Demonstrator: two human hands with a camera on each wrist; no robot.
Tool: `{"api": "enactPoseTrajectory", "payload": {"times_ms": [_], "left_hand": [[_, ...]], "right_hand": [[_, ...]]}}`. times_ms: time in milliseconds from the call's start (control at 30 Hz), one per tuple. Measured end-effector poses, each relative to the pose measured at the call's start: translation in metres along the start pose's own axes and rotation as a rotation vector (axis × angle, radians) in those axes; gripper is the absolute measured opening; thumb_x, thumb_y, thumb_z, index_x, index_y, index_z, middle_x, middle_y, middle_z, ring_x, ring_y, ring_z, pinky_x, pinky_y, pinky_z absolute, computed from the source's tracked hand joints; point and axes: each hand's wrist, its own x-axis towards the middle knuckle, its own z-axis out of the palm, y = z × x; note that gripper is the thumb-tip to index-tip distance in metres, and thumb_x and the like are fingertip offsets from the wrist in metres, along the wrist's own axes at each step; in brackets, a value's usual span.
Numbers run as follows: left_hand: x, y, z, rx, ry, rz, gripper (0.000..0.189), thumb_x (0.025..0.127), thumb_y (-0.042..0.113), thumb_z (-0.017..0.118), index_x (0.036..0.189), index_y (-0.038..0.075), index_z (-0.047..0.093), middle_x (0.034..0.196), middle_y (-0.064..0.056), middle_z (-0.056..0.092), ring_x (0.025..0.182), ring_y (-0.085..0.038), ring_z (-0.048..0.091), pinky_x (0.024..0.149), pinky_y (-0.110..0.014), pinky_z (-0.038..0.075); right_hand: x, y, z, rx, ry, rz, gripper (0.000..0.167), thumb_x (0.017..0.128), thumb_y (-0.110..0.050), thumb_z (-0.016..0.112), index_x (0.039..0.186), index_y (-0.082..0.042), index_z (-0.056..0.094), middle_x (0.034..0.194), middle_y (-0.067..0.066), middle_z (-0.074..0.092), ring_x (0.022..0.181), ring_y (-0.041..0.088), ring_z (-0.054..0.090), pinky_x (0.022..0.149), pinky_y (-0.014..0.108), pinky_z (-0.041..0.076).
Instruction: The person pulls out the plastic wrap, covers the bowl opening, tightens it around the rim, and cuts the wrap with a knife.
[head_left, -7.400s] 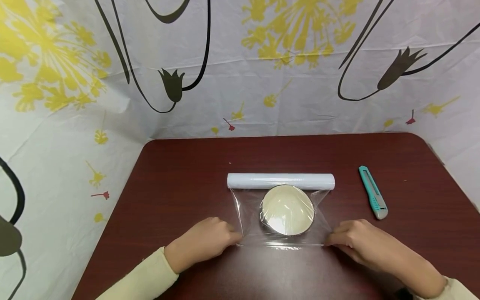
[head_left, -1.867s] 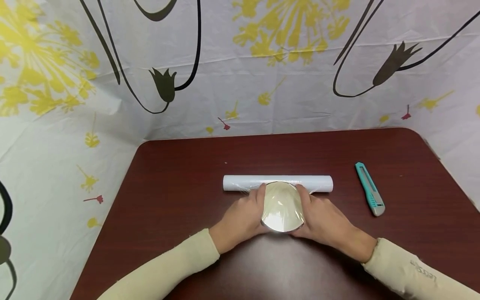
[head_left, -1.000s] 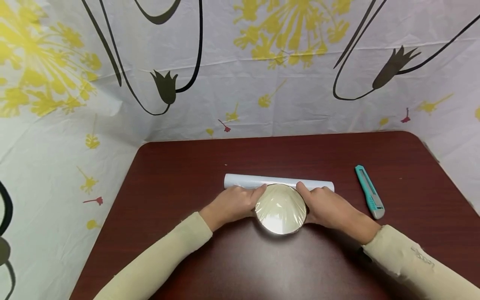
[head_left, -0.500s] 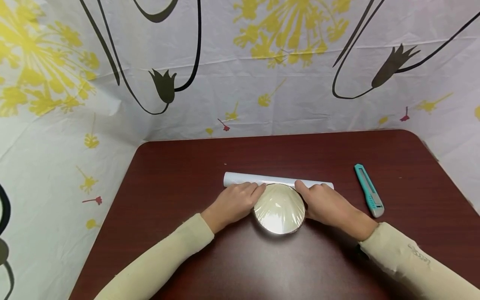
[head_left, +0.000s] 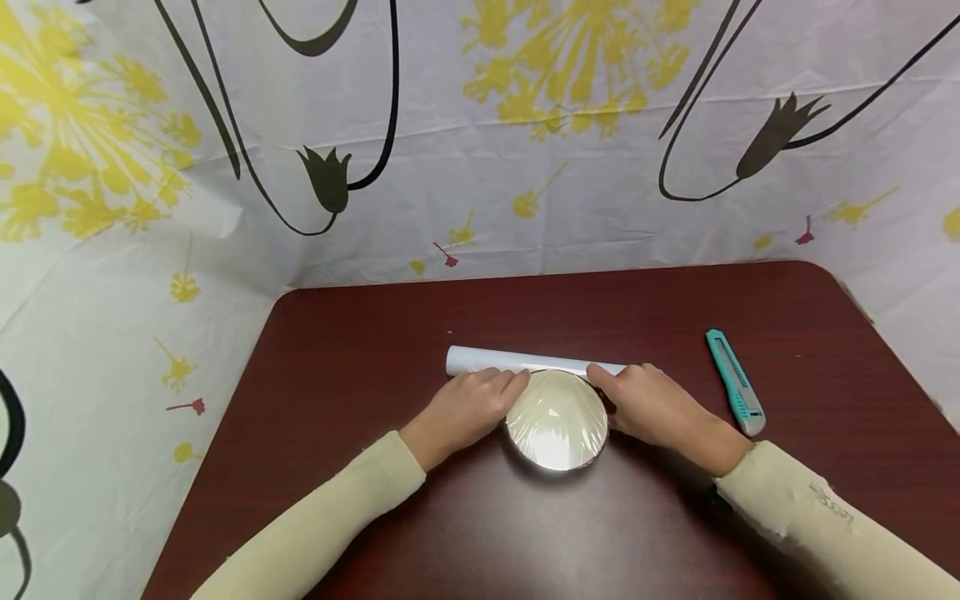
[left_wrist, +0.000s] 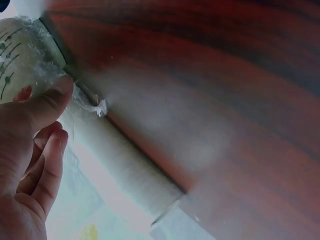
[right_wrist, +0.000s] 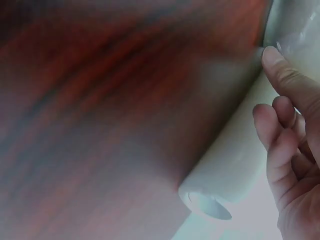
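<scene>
A cream bowl (head_left: 557, 429) stands at the middle of the table, clear plastic wrap stretched over its top in radiating creases. Directly behind it lies a white roll (head_left: 487, 360) of the wrap. My left hand (head_left: 459, 408) is at the bowl's far left side; in the left wrist view its thumb and curled fingers pinch crumpled plastic wrap (left_wrist: 101, 107) between bowl and roll. On the far right side, my right hand (head_left: 651, 408) has its thumb at the bowl's edge and its fingers curled, gripping wrap there. The bowl's green-patterned wall (left_wrist: 15, 55) shows in the left wrist view.
A teal utility knife (head_left: 736, 383) lies on the dark red table (head_left: 360, 333), right of the roll. Beyond the far edge hangs a white patterned cloth (head_left: 420, 208), which continues along the left side.
Earlier both hands held the wrap's near corners out flat. Then they closed around the bowl's sides, wrap drawn down over it, and shifted to its far side. The roll now lies slightly askew.
</scene>
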Motion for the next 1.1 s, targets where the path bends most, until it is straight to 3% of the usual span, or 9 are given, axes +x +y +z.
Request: {"api": "enactPoseTrajectory", "payload": {"times_ms": [133,367,433,500,633,733,833,967,1100], "left_hand": [[-0.005,-0.001,-0.002,0.015,-0.001,-0.015,0.037,0.098,-0.002,0.079,0.135,0.001,0.071,0.108,-0.008,0.078,0.092,-0.020,0.076,0.072,-0.031,0.065],[-0.004,0.001,0.003,-0.020,0.017,-0.047,0.032,0.101,-0.002,0.076,0.132,0.002,0.071,0.103,-0.008,0.078,0.089,-0.020,0.076,0.073,-0.031,0.065],[-0.007,0.002,0.001,-0.060,0.007,-0.088,0.033,0.101,-0.001,0.076,0.133,0.003,0.070,0.101,-0.008,0.077,0.087,-0.021,0.075,0.073,-0.031,0.065],[-0.012,0.004,-0.005,-0.133,-0.012,-0.179,0.033,0.100,0.002,0.079,0.131,0.004,0.069,0.099,-0.007,0.075,0.085,-0.020,0.074,0.073,-0.033,0.064],[-0.024,0.015,-0.024,-0.446,-0.074,-0.494,0.024,0.101,0.013,0.079,0.121,0.004,0.068,0.092,0.000,0.073,0.079,-0.013,0.070,0.070,-0.032,0.062],[-0.029,0.029,-0.038,-0.804,-0.174,-0.737,0.029,0.108,0.027,0.072,0.123,0.002,0.070,0.090,0.004,0.075,0.076,-0.007,0.071,0.068,-0.029,0.061],[-0.030,0.043,-0.046,-1.162,-0.265,-0.916,0.052,0.113,0.037,0.063,0.138,-0.008,0.064,0.096,-0.004,0.079,0.081,-0.015,0.077,0.072,-0.031,0.064],[-0.025,0.056,-0.046,-1.510,-0.262,-1.028,0.059,0.117,0.030,0.056,0.149,-0.019,0.049,0.108,-0.022,0.078,0.093,-0.035,0.080,0.080,-0.040,0.067],[-0.019,0.064,-0.041,-1.690,-0.227,-1.092,0.048,0.118,0.023,0.053,0.143,-0.018,0.051,0.112,-0.030,0.075,0.101,-0.045,0.078,0.087,-0.045,0.067]], "right_hand": [[0.001,0.002,-0.003,-0.011,0.029,-0.005,0.051,0.078,-0.011,0.102,0.101,-0.012,0.056,0.065,-0.010,0.054,0.053,0.003,0.047,0.050,0.027,0.047],[0.004,0.006,-0.007,-0.048,0.010,0.009,0.046,0.079,-0.016,0.101,0.099,-0.013,0.059,0.061,-0.012,0.048,0.051,0.004,0.043,0.045,0.031,0.043],[0.003,0.008,-0.011,-0.039,-0.011,0.027,0.046,0.079,-0.019,0.102,0.101,-0.014,0.062,0.063,-0.014,0.049,0.052,0.002,0.044,0.047,0.030,0.045],[0.002,0.012,-0.018,-0.001,-0.037,0.042,0.046,0.080,-0.020,0.102,0.105,-0.013,0.065,0.066,-0.016,0.051,0.055,0.000,0.046,0.050,0.028,0.046],[-0.002,0.028,-0.032,0.109,-0.048,0.022,0.040,0.082,-0.018,0.100,0.107,-0.015,0.069,0.071,-0.022,0.050,0.060,-0.005,0.046,0.055,0.025,0.047],[-0.004,0.042,-0.040,0.170,0.005,-0.011,0.032,0.084,-0.011,0.097,0.103,-0.018,0.072,0.075,-0.024,0.053,0.065,-0.006,0.048,0.057,0.024,0.047],[-0.004,0.057,-0.044,0.202,0.039,0.000,0.023,0.089,-0.009,0.093,0.102,-0.020,0.077,0.088,-0.022,0.064,0.071,-0.003,0.055,0.060,0.025,0.050],[-0.003,0.068,-0.044,0.252,-0.069,0.064,0.015,0.099,-0.015,0.084,0.114,-0.015,0.083,0.111,-0.011,0.074,0.092,0.010,0.070,0.075,0.035,0.060],[0.000,0.071,-0.042,0.290,-0.211,0.100,0.025,0.105,-0.022,0.078,0.126,-0.007,0.081,0.122,0.001,0.077,0.112,0.026,0.074,0.091,0.048,0.063]]}}
